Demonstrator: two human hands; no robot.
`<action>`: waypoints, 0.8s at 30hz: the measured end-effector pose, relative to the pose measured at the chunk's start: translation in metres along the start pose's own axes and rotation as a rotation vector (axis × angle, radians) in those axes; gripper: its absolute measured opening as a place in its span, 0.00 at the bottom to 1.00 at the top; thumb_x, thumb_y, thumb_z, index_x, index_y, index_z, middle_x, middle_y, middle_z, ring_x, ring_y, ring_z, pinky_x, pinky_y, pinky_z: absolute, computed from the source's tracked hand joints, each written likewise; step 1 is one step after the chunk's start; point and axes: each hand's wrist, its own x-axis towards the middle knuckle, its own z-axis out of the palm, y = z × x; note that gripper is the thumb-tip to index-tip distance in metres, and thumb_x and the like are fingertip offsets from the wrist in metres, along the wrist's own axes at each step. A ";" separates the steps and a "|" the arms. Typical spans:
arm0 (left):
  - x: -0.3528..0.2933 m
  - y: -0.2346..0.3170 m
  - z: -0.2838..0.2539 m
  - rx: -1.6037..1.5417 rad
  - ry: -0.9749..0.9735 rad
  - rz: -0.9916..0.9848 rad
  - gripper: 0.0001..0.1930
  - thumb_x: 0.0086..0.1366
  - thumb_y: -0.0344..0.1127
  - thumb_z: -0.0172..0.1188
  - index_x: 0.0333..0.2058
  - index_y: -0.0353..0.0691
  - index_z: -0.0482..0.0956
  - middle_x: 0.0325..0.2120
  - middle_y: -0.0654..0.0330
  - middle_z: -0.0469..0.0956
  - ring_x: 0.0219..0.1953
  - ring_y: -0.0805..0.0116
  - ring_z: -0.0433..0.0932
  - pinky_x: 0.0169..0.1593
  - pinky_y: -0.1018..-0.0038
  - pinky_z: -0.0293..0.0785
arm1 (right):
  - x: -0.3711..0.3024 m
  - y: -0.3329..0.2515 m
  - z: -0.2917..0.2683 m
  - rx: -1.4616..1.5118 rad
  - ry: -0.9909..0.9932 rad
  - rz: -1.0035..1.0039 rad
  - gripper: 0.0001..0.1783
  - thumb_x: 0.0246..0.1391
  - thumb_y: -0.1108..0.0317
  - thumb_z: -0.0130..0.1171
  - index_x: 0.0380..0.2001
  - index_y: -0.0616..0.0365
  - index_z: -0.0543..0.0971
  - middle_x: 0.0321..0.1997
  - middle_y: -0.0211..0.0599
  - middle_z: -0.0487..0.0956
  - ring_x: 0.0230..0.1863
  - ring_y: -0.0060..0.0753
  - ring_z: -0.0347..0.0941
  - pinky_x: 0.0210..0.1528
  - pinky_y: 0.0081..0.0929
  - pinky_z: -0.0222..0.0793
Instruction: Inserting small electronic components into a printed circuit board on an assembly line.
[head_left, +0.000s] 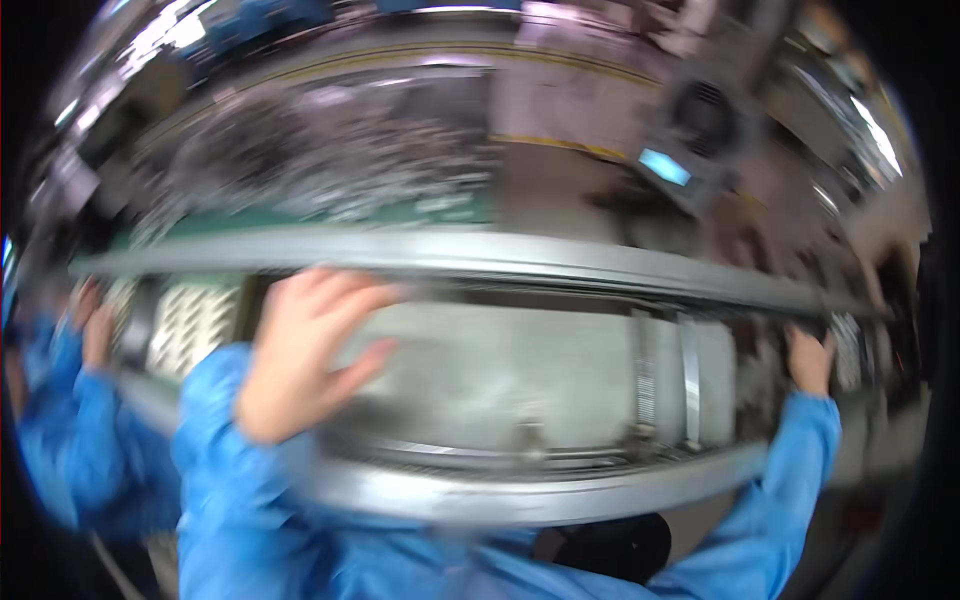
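My left hand (pixel 315 350) hovers over the left part of a conveyor line with a pale belt (pixel 480 375). Its thumb and fingers are apart, and nothing shows in the grasp. The fingertips lie close to the far metal rail (pixel 500 255); whether they touch it I cannot tell. My right hand (pixel 810 360) reaches out to the far right end of the line, beside a dark part under the rail. Blur hides its fingertips and anything between them. Both forearms wear blue sleeves.
A near metal rail (pixel 560 497) runs in front of my body. Two bright metal bars (pixel 691 380) cross the belt at its right. Beyond the line lies a heap of shiny small pieces (pixel 330 160) on a green surface. At left another person's hands (pixel 95 330) work near a white perforated tray (pixel 190 325).
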 end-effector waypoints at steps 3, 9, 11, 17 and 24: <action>-0.024 -0.012 0.007 -0.110 0.082 0.157 0.24 0.56 0.32 0.67 0.54 0.41 0.76 0.48 0.52 0.74 0.50 0.51 0.72 0.54 0.60 0.70 | -0.002 -0.085 -0.107 0.121 0.066 -0.131 0.17 0.63 0.73 0.51 0.53 0.57 0.78 0.41 0.48 0.82 0.47 0.47 0.78 0.70 0.54 0.54; -0.102 -0.103 -0.053 0.090 0.220 -0.012 0.26 0.57 0.35 0.68 0.56 0.41 0.75 0.54 0.49 0.71 0.58 0.49 0.69 0.63 0.59 0.65 | -0.028 -0.248 -0.237 0.676 0.276 -0.470 0.15 0.63 0.76 0.50 0.52 0.58 0.77 0.36 0.43 0.79 0.42 0.44 0.76 0.69 0.47 0.55; -0.147 -0.186 -0.074 0.357 0.319 -0.364 0.24 0.62 0.43 0.66 0.56 0.42 0.75 0.56 0.45 0.69 0.60 0.45 0.67 0.64 0.55 0.63 | -0.021 -0.309 -0.259 0.797 0.500 -0.599 0.14 0.63 0.75 0.51 0.51 0.58 0.77 0.30 0.40 0.75 0.37 0.42 0.74 0.68 0.45 0.56; -0.234 -0.350 -0.083 0.154 0.384 -0.654 0.21 0.68 0.44 0.57 0.57 0.44 0.74 0.55 0.43 0.70 0.58 0.41 0.68 0.63 0.57 0.66 | -0.011 -0.418 -0.336 0.965 0.475 -0.674 0.16 0.61 0.74 0.54 0.52 0.53 0.78 0.26 0.35 0.74 0.29 0.35 0.72 0.66 0.43 0.59; -0.231 -0.341 -0.077 -0.067 0.369 -0.532 0.17 0.73 0.39 0.51 0.55 0.40 0.75 0.51 0.48 0.72 0.57 0.50 0.69 0.64 0.66 0.63 | -0.032 -0.461 -0.344 1.040 0.543 -0.649 0.15 0.61 0.71 0.56 0.51 0.51 0.78 0.24 0.32 0.73 0.30 0.35 0.73 0.64 0.44 0.60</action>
